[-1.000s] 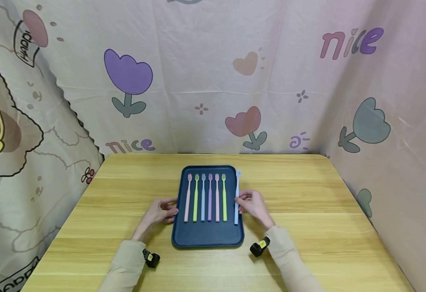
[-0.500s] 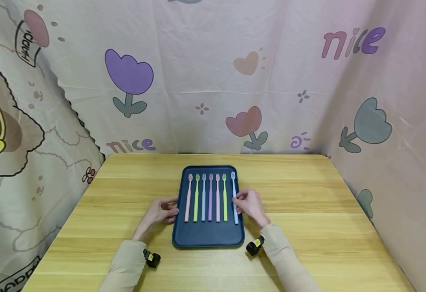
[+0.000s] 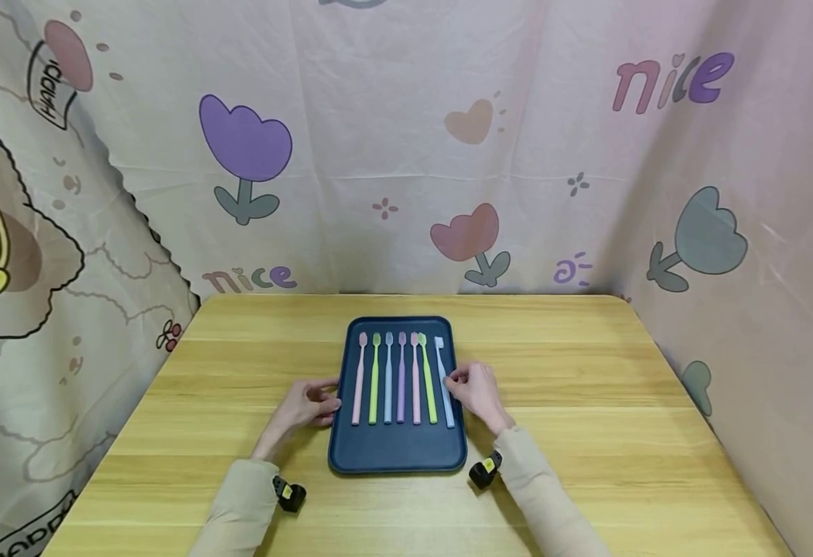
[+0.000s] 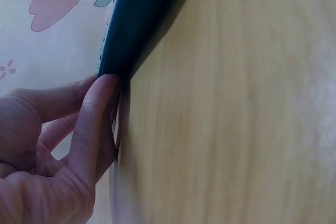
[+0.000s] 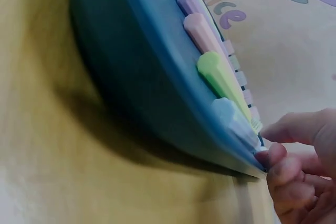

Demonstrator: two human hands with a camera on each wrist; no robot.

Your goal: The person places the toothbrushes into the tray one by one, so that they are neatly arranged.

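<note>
A dark blue tray (image 3: 397, 452) lies on the table with several toothbrushes in a row, heads toward the far side. My left hand (image 3: 309, 401) pinches the tray's left edge; in the left wrist view, finger and thumb meet at its rim. My right hand (image 3: 479, 387) reaches over the right edge and pinches the rightmost toothbrush, light blue (image 3: 445, 387), around its middle. That brush leans left at its head, bristles turned sideways. Beside it, a green toothbrush (image 3: 428, 383) tilts left, its head close against the pink toothbrush (image 3: 416, 387). A purple toothbrush (image 3: 401, 387) lies further left.
Farther left in the tray lie another blue toothbrush (image 3: 388, 387), a green one and a pink one (image 3: 358, 387). The wooden table (image 3: 552, 333) ends at a patterned curtain (image 3: 378, 155) behind and along both sides. Each wrist wears a small black camera (image 3: 486, 469).
The light blue toothbrush has moved left from the tray's right rim and lies inside, its head swung left. The neighbouring green brush's head shifted left. My left hand stays put.
</note>
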